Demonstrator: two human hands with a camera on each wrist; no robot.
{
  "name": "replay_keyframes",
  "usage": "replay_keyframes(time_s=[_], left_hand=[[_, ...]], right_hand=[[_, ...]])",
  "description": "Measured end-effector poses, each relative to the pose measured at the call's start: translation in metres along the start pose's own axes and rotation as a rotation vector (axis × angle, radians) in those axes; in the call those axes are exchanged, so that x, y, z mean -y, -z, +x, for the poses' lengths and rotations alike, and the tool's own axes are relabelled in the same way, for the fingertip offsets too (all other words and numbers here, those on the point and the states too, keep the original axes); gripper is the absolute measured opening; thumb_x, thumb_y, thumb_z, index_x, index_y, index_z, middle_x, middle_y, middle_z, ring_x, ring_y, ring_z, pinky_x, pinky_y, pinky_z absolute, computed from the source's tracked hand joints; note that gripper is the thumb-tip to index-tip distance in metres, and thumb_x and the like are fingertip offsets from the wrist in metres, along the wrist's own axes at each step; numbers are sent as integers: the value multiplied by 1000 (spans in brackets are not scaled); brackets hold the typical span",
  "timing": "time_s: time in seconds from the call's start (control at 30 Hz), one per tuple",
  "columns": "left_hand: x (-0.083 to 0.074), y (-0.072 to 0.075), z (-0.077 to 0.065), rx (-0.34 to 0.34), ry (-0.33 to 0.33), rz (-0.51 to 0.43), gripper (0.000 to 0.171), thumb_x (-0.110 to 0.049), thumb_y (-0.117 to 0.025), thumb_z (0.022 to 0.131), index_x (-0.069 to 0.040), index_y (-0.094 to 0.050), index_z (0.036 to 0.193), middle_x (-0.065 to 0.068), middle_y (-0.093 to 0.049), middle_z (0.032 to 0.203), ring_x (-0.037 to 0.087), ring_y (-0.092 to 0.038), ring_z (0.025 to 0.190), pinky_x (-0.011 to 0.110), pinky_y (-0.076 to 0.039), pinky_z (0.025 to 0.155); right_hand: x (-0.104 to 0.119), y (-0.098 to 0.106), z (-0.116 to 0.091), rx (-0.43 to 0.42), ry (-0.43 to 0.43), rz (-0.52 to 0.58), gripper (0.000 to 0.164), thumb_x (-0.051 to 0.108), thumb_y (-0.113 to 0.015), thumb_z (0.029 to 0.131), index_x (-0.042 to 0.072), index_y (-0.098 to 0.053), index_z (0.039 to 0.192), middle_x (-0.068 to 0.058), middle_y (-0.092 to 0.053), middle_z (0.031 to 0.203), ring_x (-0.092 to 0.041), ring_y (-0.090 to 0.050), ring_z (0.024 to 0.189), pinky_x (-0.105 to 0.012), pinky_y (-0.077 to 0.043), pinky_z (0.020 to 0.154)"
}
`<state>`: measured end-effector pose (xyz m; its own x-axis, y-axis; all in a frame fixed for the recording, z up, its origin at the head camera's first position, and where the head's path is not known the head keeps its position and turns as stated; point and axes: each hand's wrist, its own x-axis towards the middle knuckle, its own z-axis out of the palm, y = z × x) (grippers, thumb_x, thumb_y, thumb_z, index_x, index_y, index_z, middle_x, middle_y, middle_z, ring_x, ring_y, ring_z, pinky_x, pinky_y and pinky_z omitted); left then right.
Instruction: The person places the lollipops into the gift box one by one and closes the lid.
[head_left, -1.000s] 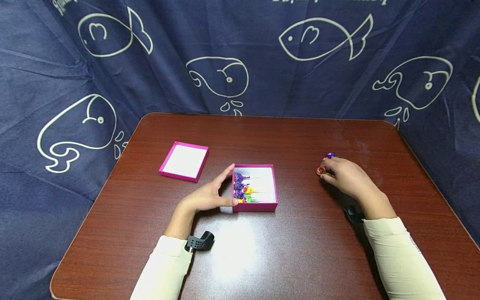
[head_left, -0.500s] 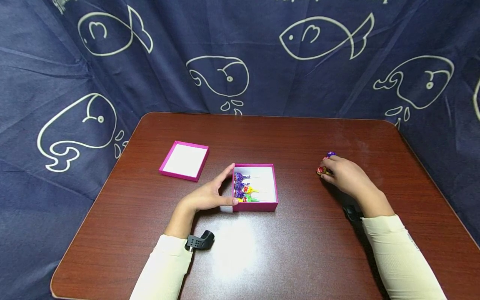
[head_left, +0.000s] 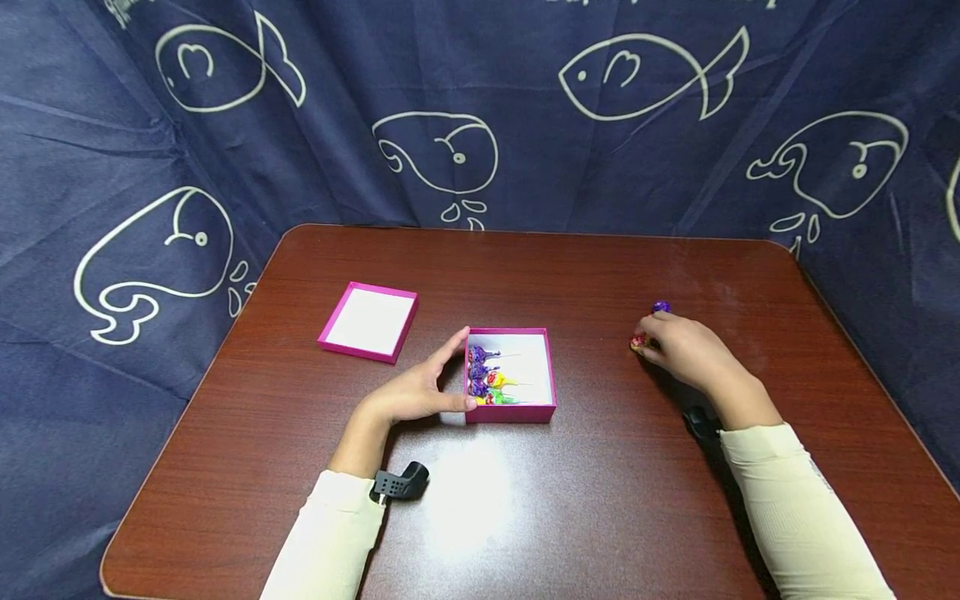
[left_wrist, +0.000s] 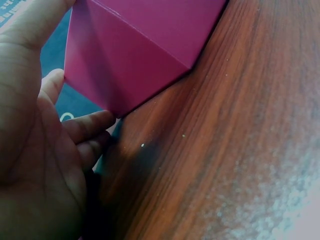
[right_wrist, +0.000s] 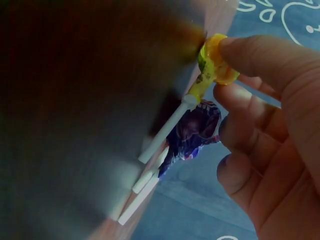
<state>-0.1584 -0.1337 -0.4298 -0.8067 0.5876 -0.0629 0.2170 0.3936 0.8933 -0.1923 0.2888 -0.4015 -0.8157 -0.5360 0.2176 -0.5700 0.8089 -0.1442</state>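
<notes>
In the head view my left hand [head_left: 408, 396] holds the left side of an open pink box [head_left: 517, 414], thumb at the front wall and fingers at the back corner. Several wrapped lollipops [head_left: 480, 372], purple, yellow and green, lie inside along its left wall, sticks to the right. Over on the right, my right hand [head_left: 693, 350] pinches a lollipop between thumb and fingers. The right wrist view shows its yellow wrapper [right_wrist: 217, 57] and white stick. A purple lollipop [right_wrist: 195, 130] lies just beyond, with another white stick beside its own.
A pink box lid [head_left: 371, 321] lies inside up to the left of the box. The brown wooden table [head_left: 600, 500] has rounded corners, and a dark blue cloth [head_left: 525, 167] with fish and whale drawings hangs behind it.
My right hand has shifted slightly left with the lollipop it pinches, and more of the purple one behind shows. The left hand and the box have stayed in place.
</notes>
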Motion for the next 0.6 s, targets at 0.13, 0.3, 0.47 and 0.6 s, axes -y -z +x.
replay_keyframes(time_s=[0.13, 0.3, 0.47, 0.6], left_hand=[[0, 0, 0, -4, 2, 1, 104, -24, -79, 85, -20, -8, 161, 9, -22, 162, 25, -17, 148, 48, -13, 119], [-2, 0, -1, -7, 7, 7, 105, -26, -80, 84, -19, -8, 161, 9, -23, 162, 25, -18, 148, 48, -13, 119], [-2, 1, -1, -1, 4, 3, 105, -27, -80, 84, -20, -8, 161, 9, -22, 162, 25, -18, 148, 48, -13, 119], [-2, 0, -1, -1, 15, 13, 105, -26, -80, 84, -22, -8, 161, 9, -22, 162, 24, -17, 148, 48, -13, 119]], right_hand=[[1, 0, 2, 37, -3, 58, 13, 5, -76, 83, 7, -67, 94, -5, -65, 90, -27, -64, 83, -49, -51, 73], [3, -1, 6, 7, 28, 145, 9, 5, -75, 85, 8, -69, 91, -2, -67, 89, -23, -63, 84, -46, -50, 76], [9, 2, 10, -3, 36, 226, 10, 8, -76, 86, 13, -70, 91, 7, -65, 86, -14, -60, 81, -39, -49, 73], [15, 5, 14, 23, 54, 281, 12, 7, -76, 86, 16, -70, 92, 11, -64, 86, -10, -58, 79, -35, -48, 71]])
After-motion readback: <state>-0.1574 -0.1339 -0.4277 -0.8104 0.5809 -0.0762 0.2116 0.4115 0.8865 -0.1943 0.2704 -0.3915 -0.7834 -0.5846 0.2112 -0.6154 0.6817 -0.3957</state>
